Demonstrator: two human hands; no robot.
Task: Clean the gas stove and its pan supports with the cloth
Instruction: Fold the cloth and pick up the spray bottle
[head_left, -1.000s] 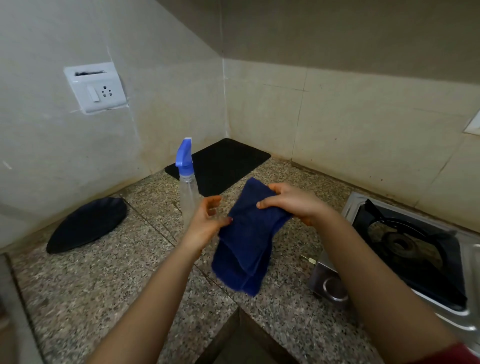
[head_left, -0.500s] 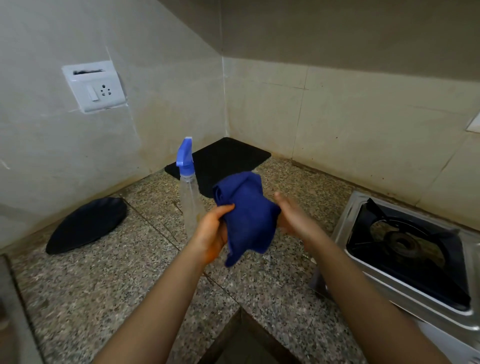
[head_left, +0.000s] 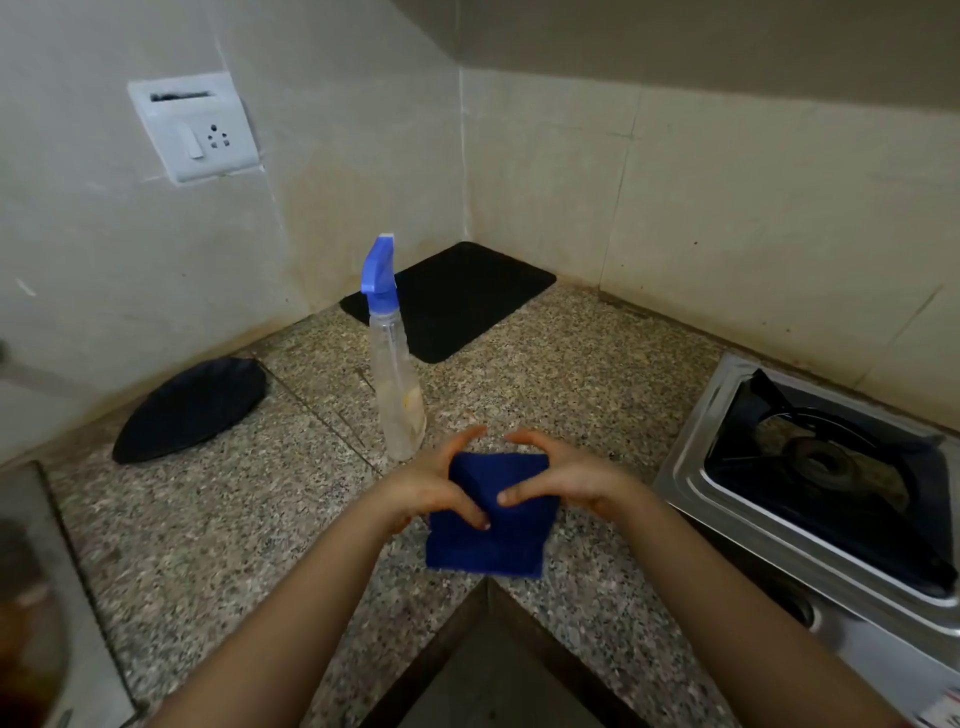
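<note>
A: Entry one, left hand (head_left: 434, 486)?
B: Forearm bare; thumb and fingers pinch the cloth (head_left: 491, 543) at its left edge.
A: Entry two, right hand (head_left: 569, 475)?
B: Mirrored pinch, right edge; thumb tips close together.

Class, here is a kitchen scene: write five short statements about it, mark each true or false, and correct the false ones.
1. The left hand and right hand both hold the blue cloth. True.
2. The spray bottle lies on its side. False: it stands upright on the counter.
3. The blue cloth is spread over the gas stove. False: it is held above the counter, apart from the gas stove.
4. A black mat lies in the corner behind the spray bottle. True.
5. The spray bottle's head is red. False: it is blue.
</note>
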